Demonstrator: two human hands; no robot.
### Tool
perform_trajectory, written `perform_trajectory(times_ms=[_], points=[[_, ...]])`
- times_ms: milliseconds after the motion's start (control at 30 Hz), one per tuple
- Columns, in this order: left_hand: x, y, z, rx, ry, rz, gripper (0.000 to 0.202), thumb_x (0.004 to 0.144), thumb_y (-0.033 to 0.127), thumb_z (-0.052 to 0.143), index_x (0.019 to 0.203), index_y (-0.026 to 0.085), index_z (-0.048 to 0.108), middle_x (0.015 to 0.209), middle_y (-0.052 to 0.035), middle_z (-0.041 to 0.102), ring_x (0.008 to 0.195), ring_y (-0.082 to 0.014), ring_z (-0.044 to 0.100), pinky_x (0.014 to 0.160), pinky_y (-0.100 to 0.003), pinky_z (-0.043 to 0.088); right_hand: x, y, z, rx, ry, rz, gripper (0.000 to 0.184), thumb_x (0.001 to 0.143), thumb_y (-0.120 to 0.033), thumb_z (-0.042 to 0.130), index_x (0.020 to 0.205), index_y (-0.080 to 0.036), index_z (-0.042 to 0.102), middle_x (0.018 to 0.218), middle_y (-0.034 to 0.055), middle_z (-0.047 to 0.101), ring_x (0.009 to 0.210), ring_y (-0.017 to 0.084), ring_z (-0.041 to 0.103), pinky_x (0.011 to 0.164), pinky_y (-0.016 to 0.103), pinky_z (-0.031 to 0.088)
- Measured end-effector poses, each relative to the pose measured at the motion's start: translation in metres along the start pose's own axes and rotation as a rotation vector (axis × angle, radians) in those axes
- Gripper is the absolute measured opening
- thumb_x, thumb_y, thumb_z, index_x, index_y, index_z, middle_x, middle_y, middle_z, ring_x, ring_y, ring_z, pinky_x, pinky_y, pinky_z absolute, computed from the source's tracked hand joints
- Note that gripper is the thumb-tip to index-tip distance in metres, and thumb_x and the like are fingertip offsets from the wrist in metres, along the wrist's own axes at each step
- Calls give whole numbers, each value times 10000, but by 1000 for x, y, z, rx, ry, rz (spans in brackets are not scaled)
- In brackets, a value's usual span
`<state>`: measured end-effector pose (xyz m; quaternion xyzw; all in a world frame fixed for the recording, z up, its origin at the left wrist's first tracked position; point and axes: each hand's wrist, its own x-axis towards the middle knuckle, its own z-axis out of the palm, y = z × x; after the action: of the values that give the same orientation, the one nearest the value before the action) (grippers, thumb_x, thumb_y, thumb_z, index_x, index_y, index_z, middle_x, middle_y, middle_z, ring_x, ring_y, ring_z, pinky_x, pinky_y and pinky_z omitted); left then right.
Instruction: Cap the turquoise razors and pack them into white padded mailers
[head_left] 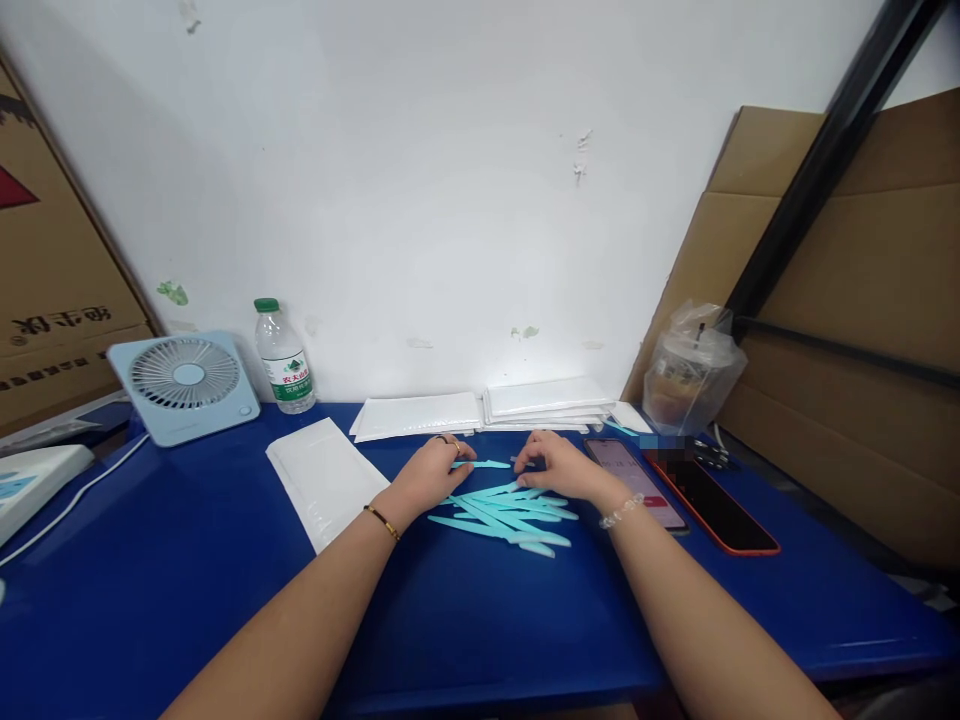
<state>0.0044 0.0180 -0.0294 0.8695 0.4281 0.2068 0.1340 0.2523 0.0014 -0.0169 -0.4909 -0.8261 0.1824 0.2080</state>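
A loose pile of several thin turquoise plastic sticks [510,515] lies on the blue table [187,570] in front of me. My left hand [431,475] and my right hand [559,465] sit at the pile's far side, fingers curled. Between them they pinch one turquoise stick [484,464], held level just above the pile, one hand at each end. A gold bracelet is on my left wrist and a clear bead bracelet on my right.
A white envelope [322,480] lies left of my hands; white envelope stacks [487,408] line the wall. Two phones [675,490] lie at the right beside a bagged drink cup [690,370]. A water bottle [285,358], small fan [184,385] and cardboard boxes [862,330] stand around.
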Motion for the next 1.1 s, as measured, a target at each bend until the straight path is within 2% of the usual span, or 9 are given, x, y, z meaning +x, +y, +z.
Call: perform_trajectory(times_ms=[100,233,333,500,600,700,867,933,1100], points=[[-1,9,-1,-19,-63,-4,275,800,406,509,904,205,666,895,-46,630,815,-183,576,698,-261,449,0,-3,2,-71,-76,3,156,715,-350,673,783,-210,679,868,27,542,888,191,501,766,305,371],[0,12,0,-8,-133,-21,166,779,325,531,765,204,645,767,-15,635,716,-155,575,610,-233,407,3,2,5,-13,-94,-13,166,730,-350,654,747,-185,663,859,22,532,843,170,509,725,274,379],[2,4,-2,30,-113,-48,121,767,271,536,723,205,627,741,-7,640,691,-153,574,600,-238,390,3,12,2,73,-45,28,210,712,-375,661,731,-166,659,847,23,546,774,153,518,669,253,394],[1,-9,-10,18,-34,-140,153,751,297,556,843,207,639,836,-23,650,765,-171,590,626,-246,404,-3,23,-14,126,10,121,229,701,-382,658,788,-171,675,867,32,575,747,154,531,642,252,411],[0,-2,-10,-26,-39,-106,218,745,367,570,873,207,647,870,-30,643,811,-183,590,627,-246,412,-6,19,-19,104,-108,95,234,650,-386,705,771,-186,696,848,26,569,756,159,535,664,253,414],[-1,8,-7,-53,-111,-23,259,757,430,560,845,211,666,855,-33,641,779,-179,589,616,-247,405,-7,12,-17,42,-184,75,212,605,-373,743,711,-194,703,836,21,553,762,159,529,680,252,404],[0,12,-3,35,-116,35,214,774,394,561,795,206,663,849,-35,656,761,-187,581,628,-256,378,-4,13,-13,86,-164,51,185,678,-351,694,746,-180,678,842,13,550,759,148,536,674,248,402],[0,10,-5,21,-113,7,246,798,403,526,765,200,659,812,-36,654,724,-179,574,607,-254,366,-3,14,-14,81,-134,45,171,698,-342,680,749,-179,670,841,12,544,754,145,533,664,247,400],[0,4,-8,-105,-121,-76,326,801,471,486,862,199,656,768,-10,639,617,-143,532,528,-240,341,-2,11,-16,23,-116,-22,116,720,-306,668,750,-194,673,850,11,545,756,142,521,679,251,390]])
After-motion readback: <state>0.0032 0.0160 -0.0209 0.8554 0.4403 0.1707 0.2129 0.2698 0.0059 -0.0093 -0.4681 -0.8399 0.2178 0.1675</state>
